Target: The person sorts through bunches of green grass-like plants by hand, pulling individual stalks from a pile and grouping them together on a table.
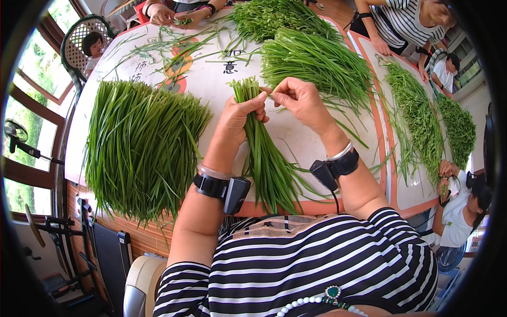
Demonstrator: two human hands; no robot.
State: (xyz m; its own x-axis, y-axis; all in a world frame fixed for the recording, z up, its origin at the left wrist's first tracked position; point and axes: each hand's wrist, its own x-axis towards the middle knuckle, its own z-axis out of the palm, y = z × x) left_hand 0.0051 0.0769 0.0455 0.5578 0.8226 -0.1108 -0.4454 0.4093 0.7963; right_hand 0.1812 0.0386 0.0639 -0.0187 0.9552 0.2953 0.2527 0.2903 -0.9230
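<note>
My left hand [243, 115] is closed around a bunch of garlic chives [269, 166]. The pale cut ends stick up above the thumb, and the long green leaves fan down towards the table's near edge. Just right of those ends, my right hand [299, 101] pinches thumb and forefinger together. A thin chive strand [271, 95] seems to show at its fingertips, though it is small and partly hidden. To the left lies a wide pile of chives [138, 146], its leaf tips hanging over the edge. Another chive pile [313, 63] lies beyond my right hand.
Loose chive leaves [170, 51] are scattered over the white-topped table [214, 79]. Across it, a person's hands [174, 18] hold short green pieces. A second table [420, 190] at right bears more greens [416, 103], with several people around. A child [93, 47] sits at far left.
</note>
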